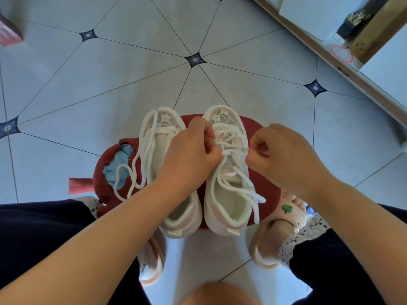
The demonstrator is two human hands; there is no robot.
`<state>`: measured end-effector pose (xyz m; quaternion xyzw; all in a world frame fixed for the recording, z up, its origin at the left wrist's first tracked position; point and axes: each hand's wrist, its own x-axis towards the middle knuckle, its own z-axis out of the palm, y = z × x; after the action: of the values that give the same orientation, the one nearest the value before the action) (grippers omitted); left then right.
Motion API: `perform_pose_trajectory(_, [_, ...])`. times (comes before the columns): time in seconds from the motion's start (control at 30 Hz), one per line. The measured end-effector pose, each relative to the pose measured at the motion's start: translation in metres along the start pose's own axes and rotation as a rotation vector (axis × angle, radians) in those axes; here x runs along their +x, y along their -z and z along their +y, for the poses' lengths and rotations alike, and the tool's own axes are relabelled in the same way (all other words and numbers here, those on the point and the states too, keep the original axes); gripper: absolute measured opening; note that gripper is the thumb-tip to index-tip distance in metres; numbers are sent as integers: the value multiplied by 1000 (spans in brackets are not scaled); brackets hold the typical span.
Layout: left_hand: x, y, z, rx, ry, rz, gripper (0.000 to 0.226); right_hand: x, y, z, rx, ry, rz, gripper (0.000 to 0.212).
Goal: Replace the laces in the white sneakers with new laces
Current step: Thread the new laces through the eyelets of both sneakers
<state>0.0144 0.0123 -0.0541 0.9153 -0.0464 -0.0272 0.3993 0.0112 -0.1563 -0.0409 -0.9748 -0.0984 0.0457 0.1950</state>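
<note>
Two white sneakers stand side by side, toes away from me, on a red stool (pixel 267 190). The left sneaker (pixel 154 150) has no lace in its eyelets; a loose white lace (pixel 132 172) trails from its toe over the stool's left side. The right sneaker (pixel 229 203) is loosely laced with a white lace (pixel 233 146), its ends hanging over the right side. My left hand (pixel 193 150) pinches that lace at the shoe's left eyelet row. My right hand (pixel 284 153) pinches it at the right row.
The stool's torn seat shows blue padding (pixel 120 164) at the left. My feet in pink slippers (pixel 284 230) stand on the tiled floor beside the stool. A wooden door frame (pixel 330 56) runs along the upper right. A pink object (pixel 10 31) lies at far left.
</note>
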Motion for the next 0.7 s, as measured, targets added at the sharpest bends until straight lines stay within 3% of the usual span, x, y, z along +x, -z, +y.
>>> perform_pose_trajectory(0.17, [-1, 1, 0, -52, -14, -17, 22, 10, 0, -6, 278, -56, -48, 4])
perform_pose_trajectory(0.47, [-1, -1, 1, -26, -17, 19, 18, 3, 2, -2, 142, -92, 4, 16])
perform_pose_trajectory(0.7, [9, 1, -3, -171, 51, -77, 24, 7, 3, -1, 369, -170, -64, 11])
